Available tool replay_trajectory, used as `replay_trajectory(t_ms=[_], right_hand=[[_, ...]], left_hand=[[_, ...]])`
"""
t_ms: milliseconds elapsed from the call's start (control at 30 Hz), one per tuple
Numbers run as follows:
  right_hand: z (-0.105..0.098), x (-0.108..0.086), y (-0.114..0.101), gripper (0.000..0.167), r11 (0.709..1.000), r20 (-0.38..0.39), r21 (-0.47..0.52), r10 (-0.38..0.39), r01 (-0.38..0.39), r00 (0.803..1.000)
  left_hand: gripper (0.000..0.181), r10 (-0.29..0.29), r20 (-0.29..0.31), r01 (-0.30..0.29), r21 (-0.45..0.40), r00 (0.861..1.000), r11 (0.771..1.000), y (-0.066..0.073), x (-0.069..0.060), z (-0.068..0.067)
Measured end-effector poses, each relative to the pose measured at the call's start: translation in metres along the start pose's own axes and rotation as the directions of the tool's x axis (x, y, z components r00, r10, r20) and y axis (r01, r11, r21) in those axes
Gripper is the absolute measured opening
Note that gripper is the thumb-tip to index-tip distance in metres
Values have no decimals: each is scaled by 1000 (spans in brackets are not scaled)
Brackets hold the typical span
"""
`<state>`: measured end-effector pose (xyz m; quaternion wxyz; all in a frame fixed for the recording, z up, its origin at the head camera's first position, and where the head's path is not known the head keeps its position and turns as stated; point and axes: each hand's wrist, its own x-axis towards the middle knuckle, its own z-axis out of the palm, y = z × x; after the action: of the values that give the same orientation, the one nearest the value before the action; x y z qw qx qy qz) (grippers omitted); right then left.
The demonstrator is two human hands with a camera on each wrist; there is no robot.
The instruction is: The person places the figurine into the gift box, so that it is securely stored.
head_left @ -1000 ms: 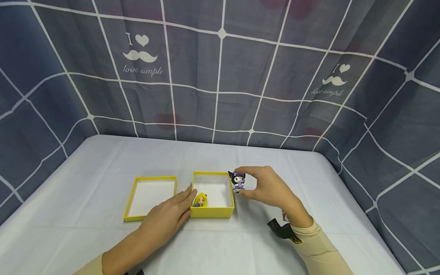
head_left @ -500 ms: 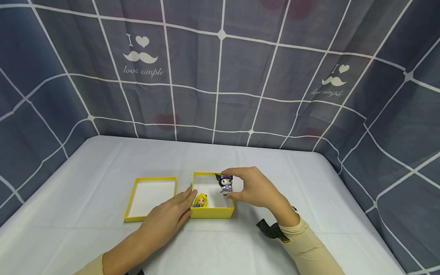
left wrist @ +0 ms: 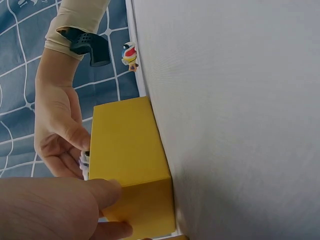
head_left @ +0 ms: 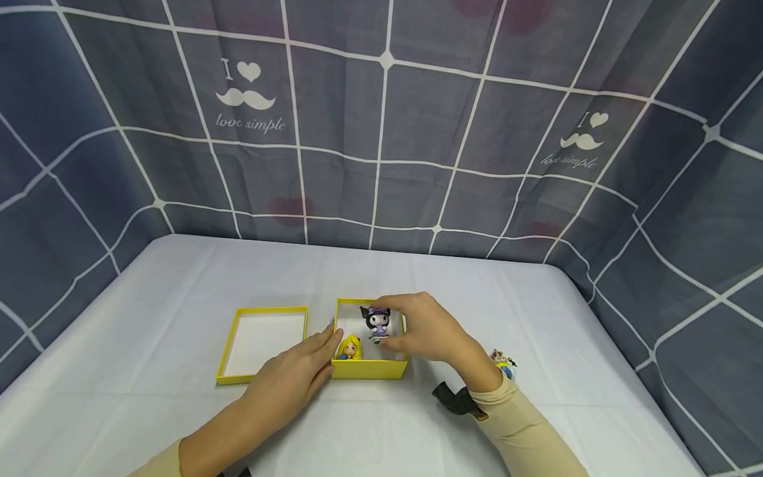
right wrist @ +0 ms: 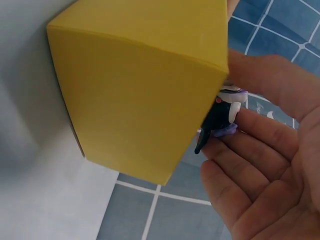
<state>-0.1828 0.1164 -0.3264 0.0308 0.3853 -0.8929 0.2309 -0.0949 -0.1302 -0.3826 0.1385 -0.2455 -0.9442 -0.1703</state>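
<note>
My right hand (head_left: 429,329) pinches a black, white and purple figurine (head_left: 378,322) between thumb and fingers, upright over the yellow box (head_left: 368,370). The right wrist view shows this figurine (right wrist: 223,114) partly behind the wall of the box (right wrist: 135,95). A yellow-haired figurine (head_left: 349,348) is in the box's front left corner. With fingers extended, my left hand (head_left: 285,381) rests against the box's left side; the left wrist view shows the left hand (left wrist: 60,206) touching the box (left wrist: 131,145) too.
Left of the box, a shallow yellow-rimmed lid (head_left: 225,350) lies on the white-covered table (head_left: 381,430). Near my right wrist stands a small colourful figurine (head_left: 505,365), also seen in the left wrist view (left wrist: 129,56). A grid-patterned curtain (head_left: 334,119) hangs behind.
My right hand has moved left with the black and purple figurine, from beside the box's right edge to over its inside. The colourful figurine by the right wrist is more exposed. My left hand stays put.
</note>
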Motion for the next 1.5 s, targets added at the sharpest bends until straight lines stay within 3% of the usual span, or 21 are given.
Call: replay_trajectory(t_ms=[367,1500], right_hand=[[10,6,-1,57,998,45,-26,55,-54,997],[27,13,-1,55,979,46,-204,28,-19,999]], left_hand=[[57,2,3,-2,1,1000,1000,1,0,0],[56,-2,-6,2,8,1000,1000,1,0,0]])
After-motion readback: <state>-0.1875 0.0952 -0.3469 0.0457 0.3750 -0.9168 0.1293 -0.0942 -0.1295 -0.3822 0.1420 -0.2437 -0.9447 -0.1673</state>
